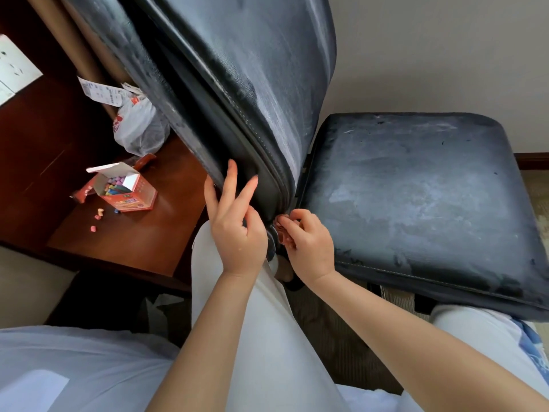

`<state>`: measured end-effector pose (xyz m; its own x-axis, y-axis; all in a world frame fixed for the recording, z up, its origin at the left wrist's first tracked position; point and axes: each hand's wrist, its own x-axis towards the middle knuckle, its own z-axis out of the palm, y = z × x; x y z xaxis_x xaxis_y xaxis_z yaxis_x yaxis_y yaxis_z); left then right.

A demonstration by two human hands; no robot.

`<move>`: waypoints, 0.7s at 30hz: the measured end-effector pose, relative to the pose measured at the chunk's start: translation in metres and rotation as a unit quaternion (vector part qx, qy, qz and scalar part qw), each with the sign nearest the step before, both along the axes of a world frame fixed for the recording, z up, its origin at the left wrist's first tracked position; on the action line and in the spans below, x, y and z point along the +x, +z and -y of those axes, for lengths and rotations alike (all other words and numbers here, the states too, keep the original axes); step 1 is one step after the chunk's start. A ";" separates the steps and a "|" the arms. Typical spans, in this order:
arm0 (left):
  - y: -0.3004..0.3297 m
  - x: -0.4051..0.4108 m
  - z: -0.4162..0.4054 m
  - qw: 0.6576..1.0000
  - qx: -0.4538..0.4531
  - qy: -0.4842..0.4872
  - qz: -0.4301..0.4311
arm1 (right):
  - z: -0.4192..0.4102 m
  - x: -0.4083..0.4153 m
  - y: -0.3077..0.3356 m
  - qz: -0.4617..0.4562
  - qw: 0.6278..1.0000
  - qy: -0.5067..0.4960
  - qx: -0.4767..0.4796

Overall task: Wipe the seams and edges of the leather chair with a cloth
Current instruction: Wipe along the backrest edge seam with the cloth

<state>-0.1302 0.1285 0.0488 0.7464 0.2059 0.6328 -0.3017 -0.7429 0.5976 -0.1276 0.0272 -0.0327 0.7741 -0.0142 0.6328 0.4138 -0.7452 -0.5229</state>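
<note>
The leather chair [243, 84] fills the middle of the view, its dark backrest leaning toward the camera and smeared with pale streaks; the seat cushion [416, 197] lies to the right, likewise streaked and dusty, with a line of light stitching along its near edge. The left hand [234, 230] rests against the lower side edge of the backrest, its fingers [230, 179] spread and pressed flat on the piped seam, gripping nothing. The right hand [309, 242] is curled at the bottom corner of the backrest, where backrest and seat meet; its fingers are pinched around a small pinkish wad, seemingly the cloth [283, 230], which touches the corner seam, though most of it is hidden and I cannot tell for certain what it is. Pale trouser legs [267, 337] run below both forearms. To the left stands a reddish wooden counter [142, 233]; on it sit an open box of coloured chalk [124, 188], a few loose chalk bits [98, 217] just beside it, and a knotted white plastic bag [139, 126] behind.
</note>
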 end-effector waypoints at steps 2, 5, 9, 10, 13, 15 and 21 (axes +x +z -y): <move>0.001 -0.001 -0.001 1.000 0.006 -0.003 -0.008 | 0.004 0.001 -0.002 0.018 1.000 -0.008 -0.003; 0.002 -0.003 -0.005 0.999 0.032 -0.017 -0.013 | 0.006 0.003 -0.007 0.031 0.999 -0.011 -0.037; 0.002 -0.006 -0.009 0.997 0.065 -0.038 -0.016 | 0.013 0.003 -0.030 -0.004 0.994 0.010 -0.111; 0.001 -0.007 -0.011 0.996 0.075 -0.041 -0.015 | 0.014 0.002 -0.033 -0.022 0.996 0.007 -0.085; -0.006 -0.009 -0.012 0.994 0.088 -0.055 -0.014 | 0.007 -0.003 -0.022 -0.110 0.991 -0.002 0.077; -0.008 -0.009 -0.012 0.994 0.085 -0.060 -0.018 | 0.000 -0.003 -0.013 -0.197 0.963 -0.005 0.187; -0.012 -0.010 -0.006 0.995 0.068 -0.046 -0.050 | -0.016 0.002 -0.026 -0.269 0.948 0.034 0.167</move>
<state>-0.1405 0.1347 0.0370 0.8190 0.0518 0.5714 -0.3156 -0.7910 0.5241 -0.1256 0.0431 -0.0583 0.9898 -0.0836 0.1155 0.0612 -0.4824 -0.8738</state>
